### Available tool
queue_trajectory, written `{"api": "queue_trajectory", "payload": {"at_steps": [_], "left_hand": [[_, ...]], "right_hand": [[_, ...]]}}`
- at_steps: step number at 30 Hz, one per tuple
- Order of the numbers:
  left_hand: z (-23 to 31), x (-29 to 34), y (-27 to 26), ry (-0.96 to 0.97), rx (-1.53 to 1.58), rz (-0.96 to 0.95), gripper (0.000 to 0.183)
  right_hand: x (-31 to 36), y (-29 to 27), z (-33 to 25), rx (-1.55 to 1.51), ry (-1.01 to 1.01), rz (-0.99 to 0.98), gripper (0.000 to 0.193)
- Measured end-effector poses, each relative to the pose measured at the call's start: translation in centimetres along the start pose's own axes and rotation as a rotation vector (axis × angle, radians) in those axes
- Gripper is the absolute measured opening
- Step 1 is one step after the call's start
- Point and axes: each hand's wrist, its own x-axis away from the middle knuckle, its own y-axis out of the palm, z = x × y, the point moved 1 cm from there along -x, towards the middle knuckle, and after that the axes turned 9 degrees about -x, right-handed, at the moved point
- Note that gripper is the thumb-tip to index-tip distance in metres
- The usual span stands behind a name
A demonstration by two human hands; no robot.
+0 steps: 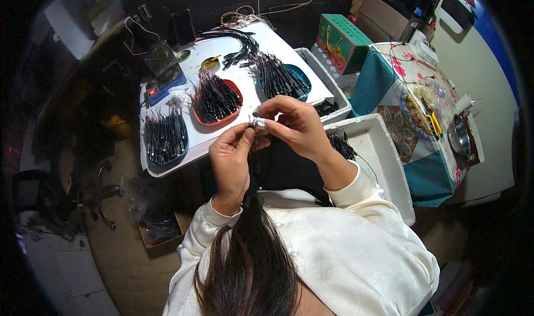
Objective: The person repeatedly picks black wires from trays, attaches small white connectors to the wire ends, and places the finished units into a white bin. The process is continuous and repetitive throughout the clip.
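Close together over the near edge of the white table [192,159], both hands are closed in a pinch. Between the fingertips of my left hand [231,157] is the end of a thin dark cable [252,119], with fine wire ends sticking up. My right hand [297,128] pinches at the same spot, with something white at its thumb tip; whether that is a cover or a small part I cannot tell. Beyond the hands, bundles of black cables [214,98] with pinkish wire ends fill a red tray [238,88]. Most of the held cable is hidden.
More black cables fill a blue tray [184,156] at left and a teal tray [307,78] at right. A small amber dish [210,63] stands behind. White foam boxes [397,177] sit right of the table. Farther right, a cloth-covered table [384,82] holds a metal bowl [459,135].
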Motion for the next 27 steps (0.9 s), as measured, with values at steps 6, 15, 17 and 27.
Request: {"api": "queue_trajectory", "payload": {"at_steps": [6,15,17,27], "left_hand": [[-0.1,-0.1,-0.4,-0.017,0.055,-0.052,0.019],[-0.5,0.6,-0.6,-0.236,0.154,-0.176,0.019],[-0.9,0.5,-0.9,-0.263,0.097,-0.226,0.017],[-3.5,-1.8,-4.3,-0.397,0.115,-0.16,0.013]], "right_hand": [[-0.2,0.1,1.0,-0.529,0.244,-0.048,0.011],[1.0,0.0,2.5,-0.592,0.43,-0.001,0.015],[0.8,-0.6,2.8,-0.665,0.523,-0.021,0.016],[-8.8,-4.8,8.4,0.065,0.523,-0.221,0.018]]}}
